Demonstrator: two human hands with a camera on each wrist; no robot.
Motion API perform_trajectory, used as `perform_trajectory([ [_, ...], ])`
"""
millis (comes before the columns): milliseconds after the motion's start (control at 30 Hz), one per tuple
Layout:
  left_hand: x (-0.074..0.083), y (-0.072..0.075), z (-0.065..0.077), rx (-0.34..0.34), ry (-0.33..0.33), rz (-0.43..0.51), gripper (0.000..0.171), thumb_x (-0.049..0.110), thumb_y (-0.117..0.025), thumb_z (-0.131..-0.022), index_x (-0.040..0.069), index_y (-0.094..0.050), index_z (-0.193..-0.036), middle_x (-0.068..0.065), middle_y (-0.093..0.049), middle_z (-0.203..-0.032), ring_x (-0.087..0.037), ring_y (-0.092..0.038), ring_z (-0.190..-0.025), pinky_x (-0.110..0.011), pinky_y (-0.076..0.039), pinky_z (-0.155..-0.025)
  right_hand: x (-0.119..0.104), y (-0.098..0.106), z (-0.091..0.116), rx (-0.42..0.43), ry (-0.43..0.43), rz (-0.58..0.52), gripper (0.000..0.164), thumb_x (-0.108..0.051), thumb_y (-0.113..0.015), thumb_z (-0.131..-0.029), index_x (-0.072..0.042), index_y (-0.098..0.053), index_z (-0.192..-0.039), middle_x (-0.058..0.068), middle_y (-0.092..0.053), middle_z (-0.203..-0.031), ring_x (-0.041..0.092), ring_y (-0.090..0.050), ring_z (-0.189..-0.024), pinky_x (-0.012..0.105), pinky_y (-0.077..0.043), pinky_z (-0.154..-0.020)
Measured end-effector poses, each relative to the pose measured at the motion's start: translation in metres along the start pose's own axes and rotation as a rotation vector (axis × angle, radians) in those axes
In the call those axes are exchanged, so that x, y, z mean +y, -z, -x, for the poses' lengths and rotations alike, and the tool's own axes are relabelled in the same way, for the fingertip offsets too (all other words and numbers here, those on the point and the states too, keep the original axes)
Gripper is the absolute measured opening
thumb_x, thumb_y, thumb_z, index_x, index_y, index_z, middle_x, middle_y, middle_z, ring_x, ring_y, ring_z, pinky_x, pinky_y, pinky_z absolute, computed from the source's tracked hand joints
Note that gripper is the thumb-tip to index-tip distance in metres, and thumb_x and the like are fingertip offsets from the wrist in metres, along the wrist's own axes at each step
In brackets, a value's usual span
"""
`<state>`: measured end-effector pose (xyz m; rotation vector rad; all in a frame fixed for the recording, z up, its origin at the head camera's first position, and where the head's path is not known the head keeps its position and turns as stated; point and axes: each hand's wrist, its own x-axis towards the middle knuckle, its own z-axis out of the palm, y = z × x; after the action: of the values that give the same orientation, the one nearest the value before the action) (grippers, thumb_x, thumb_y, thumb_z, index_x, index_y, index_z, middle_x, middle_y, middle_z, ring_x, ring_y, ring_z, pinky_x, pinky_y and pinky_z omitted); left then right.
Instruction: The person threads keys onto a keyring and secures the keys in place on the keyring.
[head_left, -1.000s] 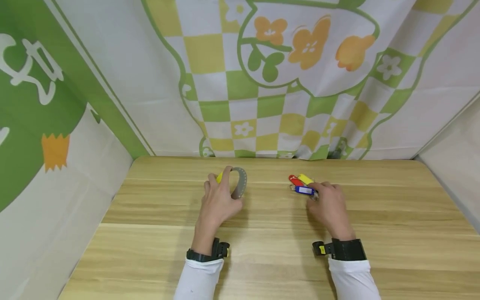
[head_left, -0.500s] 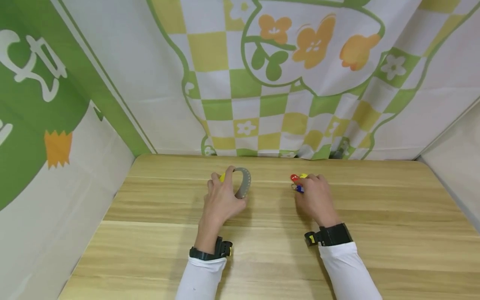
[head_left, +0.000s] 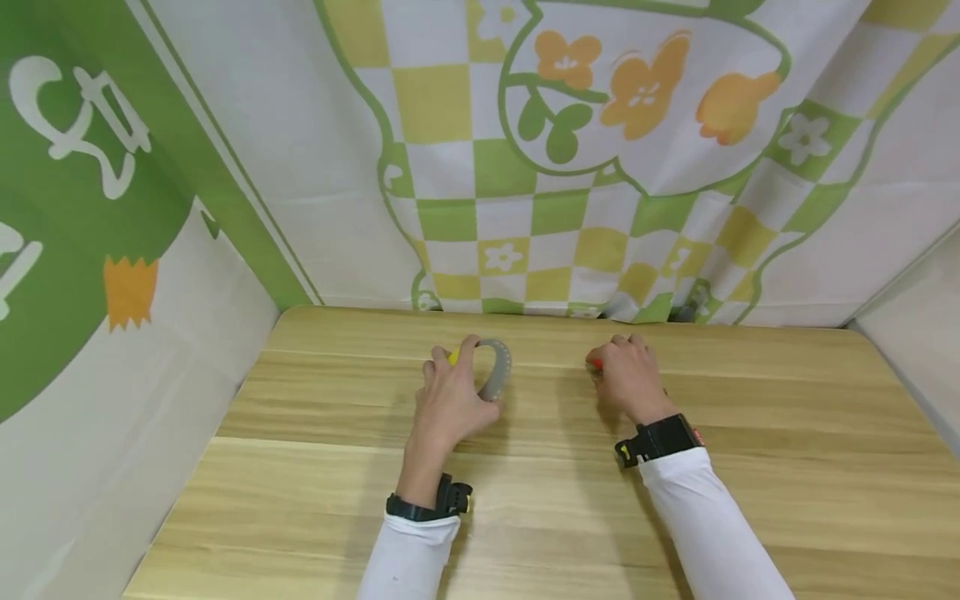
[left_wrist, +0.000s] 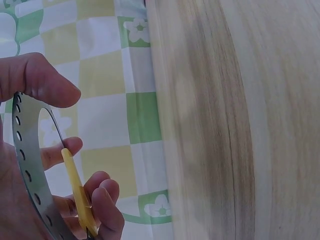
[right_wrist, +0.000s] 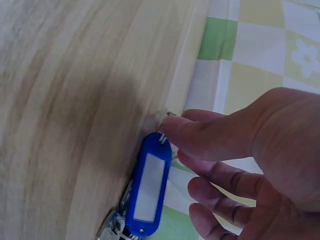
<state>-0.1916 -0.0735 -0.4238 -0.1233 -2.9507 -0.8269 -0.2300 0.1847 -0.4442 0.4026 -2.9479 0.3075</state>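
Note:
In my left hand (head_left: 450, 400) I hold a curved grey band (head_left: 497, 371) with a row of holes. A slim yellow piece (left_wrist: 77, 187) lies between its fingers; the left wrist view shows a thin dark strip running up from it. My right hand (head_left: 630, 379) pinches the small ring end of a blue key tag (right_wrist: 142, 172) with a white label. Metal keys (right_wrist: 112, 227) are at the tag's lower end. In the head view, a bit of a red key tag (head_left: 597, 363) shows at the right fingertips; the rest is hidden.
Both hands are over the far part of a wooden table (head_left: 540, 517). A checkered curtain (head_left: 532, 217) hangs behind its back edge (head_left: 525, 315). A fabric wall (head_left: 217, 308) stands on the left. Black wrist straps (head_left: 667, 437) are on both arms.
My right hand has moved left and slightly away from me, over the key tags, and pinches them by the end. The yellow tag is covered from the head view. The left hand keeps its grip.

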Motion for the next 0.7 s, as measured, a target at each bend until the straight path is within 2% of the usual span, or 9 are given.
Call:
perform_trajectory([
  [200, 0.0001, -0.0006, 0.0, -0.008, -0.005, -0.002, 0.09, 0.038, -0.07, -0.06, 0.026, -0.032, -0.141, -0.024, -0.036, -0.124, -0.036, -0.042, -0.104, -0.045, -0.042, -0.062, 0.0019, -0.0004, -0.0012, -0.024, -0.022, -0.001, 0.012, -0.011, -0.064, -0.077, -0.02, -0.062, -0.068, 0.005, -0.054, -0.08, 0.034, -0.045, -0.085, 0.05, -0.034, -0.075],
  [467, 0.0011, 0.0002, -0.0002, -0.018, -0.007, -0.004, 0.09, 0.039, -0.07, -0.06, 0.026, -0.032, -0.141, -0.024, -0.036, -0.125, -0.036, -0.041, -0.105, -0.045, -0.042, -0.062, 0.0028, -0.0002, -0.0011, -0.08, -0.025, 0.002, 0.02, -0.015, -0.063, -0.08, -0.022, -0.056, -0.062, 0.003, -0.056, -0.079, 0.035, -0.047, -0.087, 0.052, -0.033, -0.078],
  [700, 0.0017, 0.0006, 0.0012, -0.02, -0.01, -0.006, 0.091, 0.04, -0.071, -0.06, 0.026, -0.032, -0.142, -0.025, -0.036, -0.125, -0.035, -0.042, -0.104, -0.043, -0.042, -0.06, 0.0014, -0.0005, 0.0017, -0.089, -0.037, -0.023, 0.007, -0.017, -0.066, -0.078, -0.019, -0.066, -0.071, 0.004, -0.061, -0.079, 0.035, -0.048, -0.087, 0.053, -0.033, -0.079],
])
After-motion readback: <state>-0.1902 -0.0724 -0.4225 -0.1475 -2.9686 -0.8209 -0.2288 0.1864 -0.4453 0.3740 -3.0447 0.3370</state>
